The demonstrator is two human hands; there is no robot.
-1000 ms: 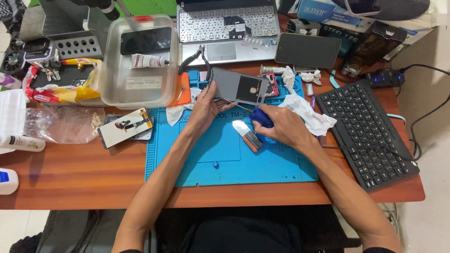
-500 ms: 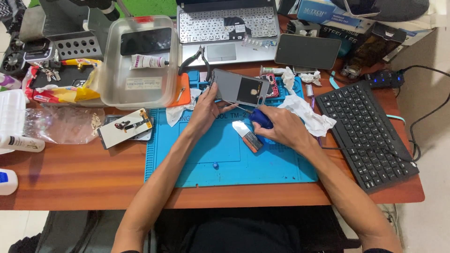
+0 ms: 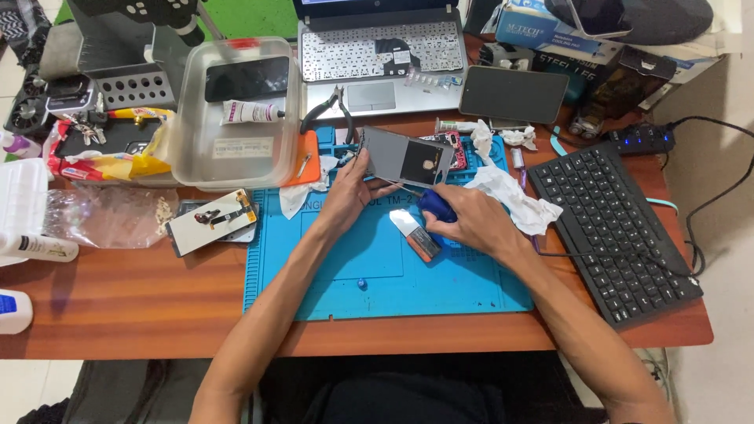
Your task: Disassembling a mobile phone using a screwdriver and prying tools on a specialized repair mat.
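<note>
Wooden desk, blue repair mat (image 3: 345, 267) | L hand (image 3: 349, 196) fingers pinch grey phone panel (image 3: 408, 155), tilted above mat | R hand (image 3: 471, 220) fist-closed on blue-handled tool (image 3: 434, 208) | risk: tip slip could scratch panel.

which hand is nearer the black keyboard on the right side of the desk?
Right. The right hand rests on the blue mat, beside the crumpled tissue just short of the black keyboard. The left hand is farther away, holding the grey phone panel.
</note>
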